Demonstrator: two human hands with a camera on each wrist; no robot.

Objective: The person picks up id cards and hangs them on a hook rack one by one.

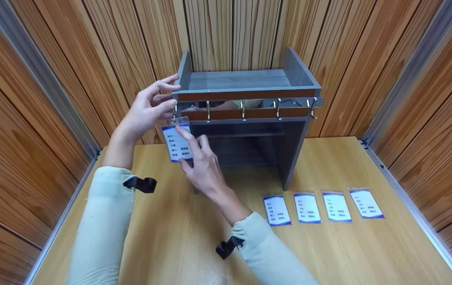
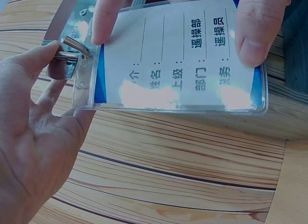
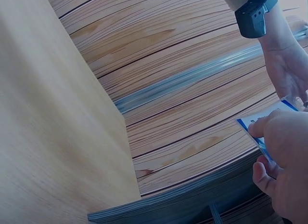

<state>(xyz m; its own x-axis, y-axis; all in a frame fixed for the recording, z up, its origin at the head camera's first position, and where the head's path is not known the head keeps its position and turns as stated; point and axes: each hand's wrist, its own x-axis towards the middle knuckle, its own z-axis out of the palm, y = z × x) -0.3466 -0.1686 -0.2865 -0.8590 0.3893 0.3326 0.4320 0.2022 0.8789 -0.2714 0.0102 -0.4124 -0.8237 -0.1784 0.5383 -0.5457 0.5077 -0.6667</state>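
In the head view my right hand (image 1: pixel 206 166) grips a clear-sleeved ID badge (image 1: pixel 176 144) with a blue-edged white card. Its index finger lies near the badge's top and its thumb at the bottom edge. The badge's clear top strip (image 2: pixel 85 82) meets a metal hook (image 2: pixel 76 46) at the rack's left end, and the hook's tip shows over the strip. My left hand (image 1: pixel 149 105) pinches this hook between thumb and finger, while other fingers reach to the shelf's left side. In the left wrist view, my left hand (image 2: pixel 41 120) is beside the badge's top.
The grey shelf unit (image 1: pixel 299 154) stands on the wooden table (image 1: pixel 170 237) against the plank wall. Several more hooks (image 1: pixel 243 111) line its front strip. Several similar badges (image 1: pixel 307 208) lie in a row at the front right.
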